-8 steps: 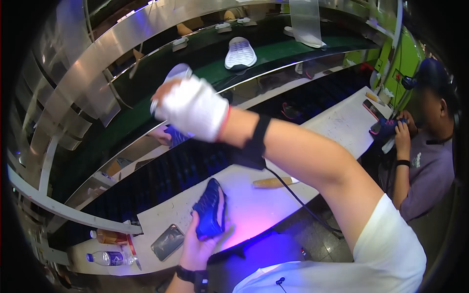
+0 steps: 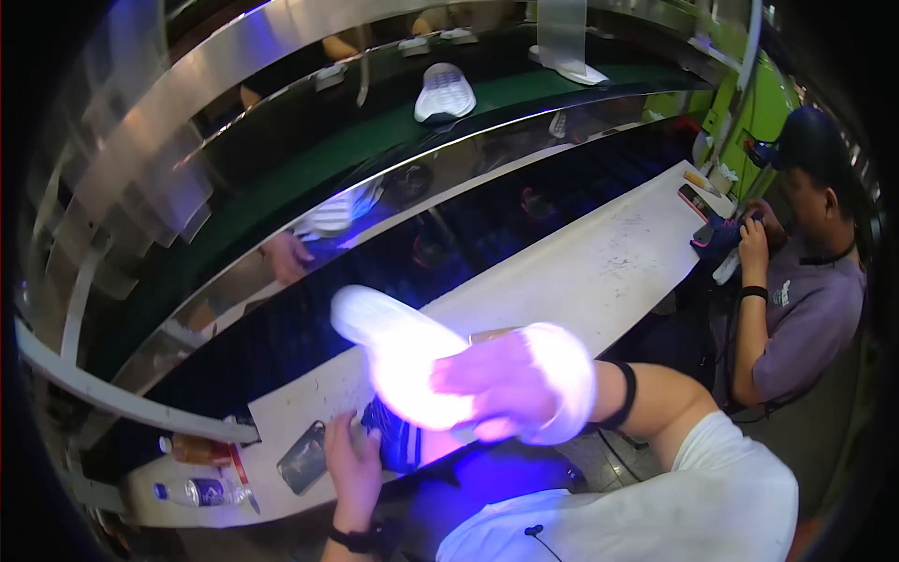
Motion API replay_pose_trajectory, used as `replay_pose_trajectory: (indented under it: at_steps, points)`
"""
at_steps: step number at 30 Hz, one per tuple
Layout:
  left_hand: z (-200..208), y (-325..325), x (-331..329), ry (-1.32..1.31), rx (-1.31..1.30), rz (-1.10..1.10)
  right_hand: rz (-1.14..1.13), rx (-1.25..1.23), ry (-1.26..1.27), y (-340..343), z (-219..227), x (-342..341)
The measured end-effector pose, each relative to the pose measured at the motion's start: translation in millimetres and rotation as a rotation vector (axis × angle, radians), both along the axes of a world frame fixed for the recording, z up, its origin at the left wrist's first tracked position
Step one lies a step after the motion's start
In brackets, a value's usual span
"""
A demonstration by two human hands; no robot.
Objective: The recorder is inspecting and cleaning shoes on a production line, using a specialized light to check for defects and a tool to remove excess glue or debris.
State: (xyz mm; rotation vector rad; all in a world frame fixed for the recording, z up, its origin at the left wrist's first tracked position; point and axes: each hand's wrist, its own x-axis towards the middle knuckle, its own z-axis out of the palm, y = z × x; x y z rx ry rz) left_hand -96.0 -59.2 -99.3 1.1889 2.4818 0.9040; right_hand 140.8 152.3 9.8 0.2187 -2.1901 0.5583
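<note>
A pale shoe sole, overexposed by the violet light, is gripped in my right hand, which wears a white glove with bare fingers. It hangs above the bench, toe pointing up and left. Beneath it lies a dark blue shoe with light stripes, partly hidden by the sole. My left hand, bare, closes on the shoe's left side at the bench's near edge. A sliver of a wooden-handled tool shows behind the sole.
Left on the white bench are a phone, a water bottle and a brown drink bottle. A green conveyor carries a white sole. To the right, a co-worker handles a dark shoe.
My right hand has come down from the conveyor to the bench, bringing the sole over the dark blue shoe. My left hand has moved slightly left and stays at the shoe.
</note>
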Motion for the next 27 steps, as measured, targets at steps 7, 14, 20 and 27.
replay_pose_trajectory:
  at_steps: [7, 14, 20, 27]
  points:
    - [2, 104, 26, 0.1, -0.19, -0.187, -0.386, -0.619, -0.173, -30, -48, 43]
    - [1, 44, 40, 0.089, 0.576, -0.261, -0.174, -1.059, 0.044, -52, -104, 55]
    - [1, 1, 64, -0.183, 0.906, -0.334, -0.171, -1.079, -0.008, -51, -85, 30]
    - [24, -38, 73, -0.097, 0.734, -0.344, 0.374, -1.455, -0.284, -79, -77, -6]
